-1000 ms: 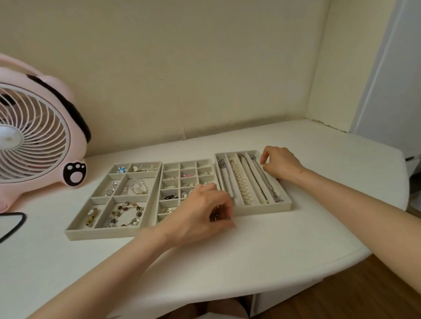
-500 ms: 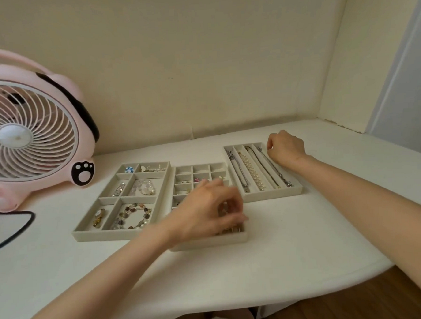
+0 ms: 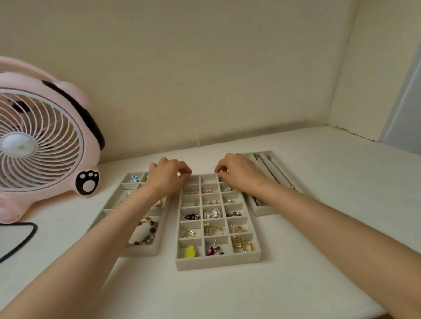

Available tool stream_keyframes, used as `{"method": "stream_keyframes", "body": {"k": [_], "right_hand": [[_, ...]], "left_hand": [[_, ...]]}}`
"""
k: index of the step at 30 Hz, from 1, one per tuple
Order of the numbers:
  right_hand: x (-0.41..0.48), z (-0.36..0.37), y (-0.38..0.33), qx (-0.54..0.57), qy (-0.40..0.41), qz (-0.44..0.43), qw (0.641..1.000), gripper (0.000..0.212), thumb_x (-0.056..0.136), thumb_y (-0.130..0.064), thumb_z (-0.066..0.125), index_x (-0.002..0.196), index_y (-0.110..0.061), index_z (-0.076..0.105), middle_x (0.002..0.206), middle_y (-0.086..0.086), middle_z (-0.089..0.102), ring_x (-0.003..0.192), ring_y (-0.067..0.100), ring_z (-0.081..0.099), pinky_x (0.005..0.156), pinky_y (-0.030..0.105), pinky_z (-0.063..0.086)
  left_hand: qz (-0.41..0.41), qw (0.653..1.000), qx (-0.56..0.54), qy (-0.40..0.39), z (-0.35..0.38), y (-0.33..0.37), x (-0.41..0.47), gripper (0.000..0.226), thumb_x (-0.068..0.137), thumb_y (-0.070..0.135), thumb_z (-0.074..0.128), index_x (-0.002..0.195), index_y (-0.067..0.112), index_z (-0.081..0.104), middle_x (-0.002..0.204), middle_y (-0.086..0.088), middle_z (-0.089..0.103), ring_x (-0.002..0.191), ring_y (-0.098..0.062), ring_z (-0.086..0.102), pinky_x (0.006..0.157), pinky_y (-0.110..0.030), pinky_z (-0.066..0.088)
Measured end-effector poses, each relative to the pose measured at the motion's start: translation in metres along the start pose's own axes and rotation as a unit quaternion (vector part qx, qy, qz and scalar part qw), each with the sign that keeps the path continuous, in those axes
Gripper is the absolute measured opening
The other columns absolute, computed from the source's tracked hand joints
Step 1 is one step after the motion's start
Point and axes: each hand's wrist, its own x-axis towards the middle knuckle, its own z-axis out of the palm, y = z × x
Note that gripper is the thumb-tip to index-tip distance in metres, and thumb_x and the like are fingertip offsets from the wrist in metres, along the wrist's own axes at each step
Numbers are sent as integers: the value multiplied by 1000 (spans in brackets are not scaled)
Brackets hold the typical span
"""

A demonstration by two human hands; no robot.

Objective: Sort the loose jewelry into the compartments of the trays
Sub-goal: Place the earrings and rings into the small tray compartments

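Left hand [image 3: 167, 177] and right hand [image 3: 238, 175] curl their fingers over the far rim of the middle tray [image 3: 218, 263], one at each 12 o'clock corner. I judge this paired grip keeps the tray square, so the earrings [image 3: 212, 213] stay in their own cells. The tray reaches further toward 6 o'clock than its neighbours: the bracelet tray [image 3: 139, 252] just beside it at 9 o'clock, the necklace tray [image 3: 264, 212] at 3. A pink fan [image 3: 33, 141] stands at 10 o'clock on the table [image 3: 236, 299].
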Motion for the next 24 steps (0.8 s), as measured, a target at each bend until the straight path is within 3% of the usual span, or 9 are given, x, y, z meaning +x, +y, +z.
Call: {"method": "stream_keyframes", "body": {"k": [5,11,15,20,24], "right_hand": [[-3,-4,1,16,-12,5,1000,18,90,-12,57,98,-19,72,106,-1,67,99,16,59,76,26,42],[-31,-24,-4,5,-67,-11,998,18,88,-13,59,95,-23,72,97,-5,66,86,11,57,72,24,39],[-43,-34,-8,-7,-97,-16,995,17,87,-14,60,94,-25,72,93,-6,64,80,8,53,69,23,37],[-40,-38,-20,13,-70,-41,997,13,88,-22,62,95,-29,69,89,-10,63,74,5,48,70,24,36],[-34,-38,-30,72,-32,-43,996,8,87,-27,63,86,-31,70,83,-9,64,66,1,46,69,28,42]], "left_hand": [[30,1000,-7,-2,-3,1,-7,16,94,28,51,102,29,65,101,11,63,96,-12,41,83,-33,26],[81,996,-38,-22,-14,7,-30,4,88,24,60,88,28,59,83,21,55,87,-8,45,79,-29,26],[96,992,-54,-55,-22,11,-38,7,84,26,65,86,26,58,78,24,53,82,-6,46,76,-28,29],[123,988,30,-91,-27,17,-38,9,81,41,65,86,33,63,90,16,55,92,-7,38,78,-28,23],[141,974,125,-123,-31,32,-32,11,83,38,63,92,32,66,94,11,48,94,-10,33,78,-27,22]]}}
